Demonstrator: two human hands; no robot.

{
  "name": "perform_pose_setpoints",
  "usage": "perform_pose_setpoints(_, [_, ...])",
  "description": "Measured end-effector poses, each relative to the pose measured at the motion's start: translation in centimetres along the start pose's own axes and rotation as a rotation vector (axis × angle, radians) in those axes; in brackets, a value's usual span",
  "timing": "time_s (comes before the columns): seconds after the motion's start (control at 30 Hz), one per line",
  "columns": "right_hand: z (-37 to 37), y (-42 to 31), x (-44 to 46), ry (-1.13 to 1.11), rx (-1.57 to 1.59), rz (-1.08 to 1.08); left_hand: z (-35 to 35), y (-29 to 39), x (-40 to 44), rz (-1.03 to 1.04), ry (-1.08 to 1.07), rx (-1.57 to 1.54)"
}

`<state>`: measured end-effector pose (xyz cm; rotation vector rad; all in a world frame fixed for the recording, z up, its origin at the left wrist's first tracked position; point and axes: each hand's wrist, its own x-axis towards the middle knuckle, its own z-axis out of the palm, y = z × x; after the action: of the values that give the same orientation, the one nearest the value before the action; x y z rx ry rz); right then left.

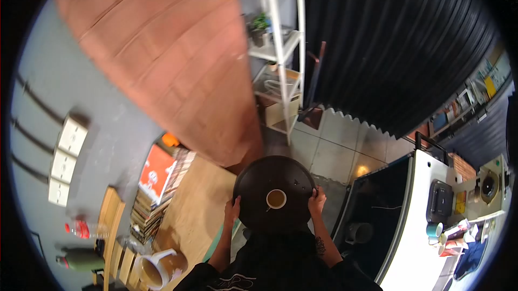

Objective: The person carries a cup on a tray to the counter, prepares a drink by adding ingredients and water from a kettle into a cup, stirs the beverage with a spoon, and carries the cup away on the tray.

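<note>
A round dark tray (253, 183) is held level in front of my body. My left hand (232, 211) grips its left rim and my right hand (317, 201) grips the right one, each closed around the edge. Near the tray's middle stands a white cup (276, 199) with an amber-brown drink in it. What looks like a string or a thin handle shows at the cup's lower left side. A few small wet-looking spots lie on the tray toward my right hand.
A wooden table (189, 199) with a row of records or books (148, 210) and a pitcher (154, 269) lies left. Ahead are a brick wall (178, 70), a white shelf (283, 37) and a tiled floor (337, 151). A white counter (410, 210) runs along the right.
</note>
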<state>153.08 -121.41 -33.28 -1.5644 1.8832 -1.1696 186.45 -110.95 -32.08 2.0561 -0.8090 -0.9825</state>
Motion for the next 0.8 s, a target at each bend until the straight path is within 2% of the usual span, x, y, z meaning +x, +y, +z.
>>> perform_pose_setpoints(0.07, [-2.5,1.4,3.2,-0.048,-0.094,0.168,4.2,2.5,1.6,-0.021,-0.046,-0.004])
perform_pose_setpoints(0.13, [-4.7,3.5,6.9,0.022,-0.056,0.136,8.9,5.8,3.2,-0.041,-0.092,-0.008])
perform_pose_setpoints(0.2, [-7.2,5.6,9.4,0.09,-0.031,0.12,13.8,8.8,3.6,0.15,-0.031,-0.018])
perform_pose_setpoints(0.3, [-10.0,8.2,15.1,0.215,-0.022,0.119,20.2,13.8,5.8,0.302,-0.05,-0.076])
perform_pose_setpoints(0.37, [-11.9,9.8,18.6,0.265,-0.042,0.159,23.4,18.2,7.2,0.332,-0.111,-0.025])
perform_pose_setpoints(0.4, [-13.1,10.1,20.6,0.255,-0.011,0.256,24.9,20.9,8.0,0.354,-0.145,0.02])
perform_pose_setpoints(0.5, [-17.3,9.8,26.1,0.344,0.044,0.24,29.9,27.4,10.3,0.346,-0.166,-0.056])
perform_pose_setpoints(0.53, [-19.5,8.7,28.0,0.31,0.015,0.287,30.9,29.3,11.8,0.243,-0.292,-0.076])
perform_pose_setpoints(0.57, [-20.7,8.6,29.5,0.335,0.014,0.31,32.4,32.2,11.8,0.254,-0.318,-0.057])
perform_pose_setpoints(0.63, [-23.0,9.1,32.5,0.443,0.005,0.207,35.3,38.8,10.9,0.266,-0.354,-0.323])
perform_pose_setpoints(0.67, [-24.3,9.1,34.0,0.419,0.053,0.291,36.7,40.4,12.5,0.208,-0.474,-0.369])
perform_pose_setpoints(0.8, [-29.1,8.8,39.8,0.445,0.026,0.377,43.1,50.4,14.3,0.21,-0.693,-0.355])
